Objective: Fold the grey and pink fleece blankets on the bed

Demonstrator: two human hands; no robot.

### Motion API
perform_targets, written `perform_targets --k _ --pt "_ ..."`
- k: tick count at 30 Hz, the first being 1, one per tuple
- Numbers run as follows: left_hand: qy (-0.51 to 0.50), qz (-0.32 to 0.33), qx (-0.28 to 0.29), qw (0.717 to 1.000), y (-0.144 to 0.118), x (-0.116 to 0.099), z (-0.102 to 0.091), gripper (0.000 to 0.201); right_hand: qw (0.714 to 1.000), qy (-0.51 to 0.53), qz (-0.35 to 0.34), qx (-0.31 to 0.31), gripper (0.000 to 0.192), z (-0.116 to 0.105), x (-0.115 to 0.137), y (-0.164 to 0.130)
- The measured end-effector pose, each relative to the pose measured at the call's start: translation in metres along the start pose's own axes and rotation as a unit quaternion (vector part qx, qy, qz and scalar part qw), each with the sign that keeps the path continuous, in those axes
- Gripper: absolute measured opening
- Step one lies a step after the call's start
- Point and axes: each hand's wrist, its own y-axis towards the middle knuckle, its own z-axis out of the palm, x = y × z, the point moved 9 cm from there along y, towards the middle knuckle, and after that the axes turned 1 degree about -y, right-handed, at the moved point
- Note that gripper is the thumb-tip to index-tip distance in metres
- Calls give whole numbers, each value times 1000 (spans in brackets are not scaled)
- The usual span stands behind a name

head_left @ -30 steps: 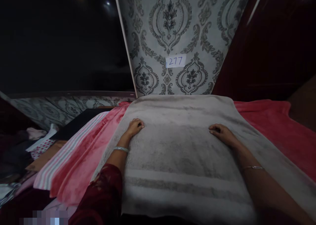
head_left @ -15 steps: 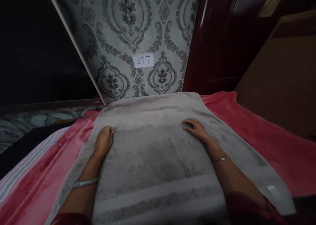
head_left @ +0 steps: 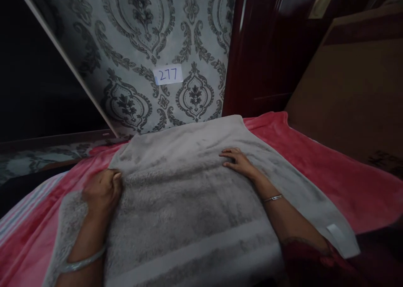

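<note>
A grey plush towel (head_left: 176, 203) with lighter bands lies spread out before me, rumpled in its far part. My left hand (head_left: 102, 188) is closed on the towel's left side and slightly blurred; the cloth bunches around its fingers. On the right, my right hand (head_left: 237, 163) rests on the towel with thumb and fingers apart. A small white tag (head_left: 336, 234) shows at the towel's near right corner.
Under the towel is a red plush cover (head_left: 302, 161), with a striped cloth (head_left: 30, 209) at left. Behind stand a patterned wall with a paper label (head_left: 168, 74), a dark screen (head_left: 47, 77), a dark red door (head_left: 264, 56) and a cardboard box (head_left: 355, 89).
My left hand has moved left and nearer, drawing the towel's left side with it, and folds have formed across the cloth. My right hand stays at about the same spot. The view has shifted slightly right.
</note>
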Motion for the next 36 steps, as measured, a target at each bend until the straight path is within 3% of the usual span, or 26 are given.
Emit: perform_targets --k 4,9,11,13,17,21,27,30,36 --pt "6 59 -54 997 -2 -13 -15 29 1000 4 -3 -12 16 -2 0 1" --pt "-6 88 -73 993 -2 -22 -20 29 1000 -15 5 0 22 5 -3 3" --pt "0 94 -75 993 -3 -23 -20 30 1000 -19 13 4 15 5 -1 5" --pt "5 92 -74 993 -4 -22 -20 32 999 -23 28 -12 9 -2 1 5" --pt "20 99 -65 993 -6 -19 -16 34 993 -37 55 -101 14 -33 10 -2" --pt "42 128 -28 991 -8 -18 -6 40 991 -37 53 -118 15 -43 13 -10" --pt "35 122 18 992 -10 -12 6 40 999 -36 16 -17 17 -28 3 -14" --pt "41 93 45 994 -10 -8 10 36 996 -77 43 6 16 -29 -10 -19" --pt "52 66 179 980 -13 -5 27 32 988 -122 95 14 26 -34 -22 -21"
